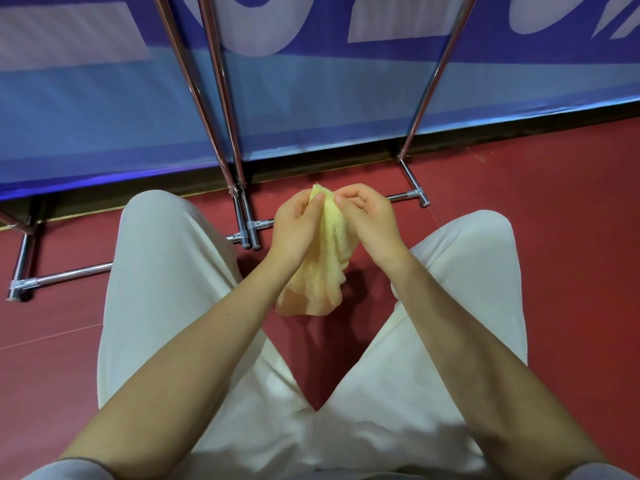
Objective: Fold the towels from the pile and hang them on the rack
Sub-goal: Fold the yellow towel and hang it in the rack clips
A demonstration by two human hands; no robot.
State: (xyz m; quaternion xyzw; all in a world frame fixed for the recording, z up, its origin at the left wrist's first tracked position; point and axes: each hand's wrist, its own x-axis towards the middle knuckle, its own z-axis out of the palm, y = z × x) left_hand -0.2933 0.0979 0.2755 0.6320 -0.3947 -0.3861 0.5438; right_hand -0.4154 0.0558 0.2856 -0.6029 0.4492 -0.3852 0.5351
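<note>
rack legs, far left: we've got shiny metal rack point(221, 109) poles slanting up out of view, feet on the red floor point(519, 188), right in front of a blue banner point(104, 116). can't see any hanging bar from here, it's all above the top edge.

left hand: our left hand point(298, 225) is curled round the top of the yellow towel point(325, 265), thumb lying along the cloth, so it's gripping, not spread.

towel, middle: it's bunched up and hanging straight down between our two hands, long axis running top to bottom in the view, loose end dangling free over the floor between our knees. not touching the floor as far as we can tell. no fold in it yet, looks more like a scrunched strip.

right hand: our right hand point(367, 216) pinches the same top bit from the other side, fingers curled in, fingertips practically meeting the left thumb. so both hands are pressed close together at one spot.

who's nearer: honestly a tie, both hands are on the towel's top edge, the left one maybe a touch lower down.

what it hinges on: we reckon the hands need to slide apart along the top edge to open it flat, since the whole length hangs below them.

rack vs towel: rack is just beyond and above the hands, so the hang would go forward and up.

pile: not in view.
</note>
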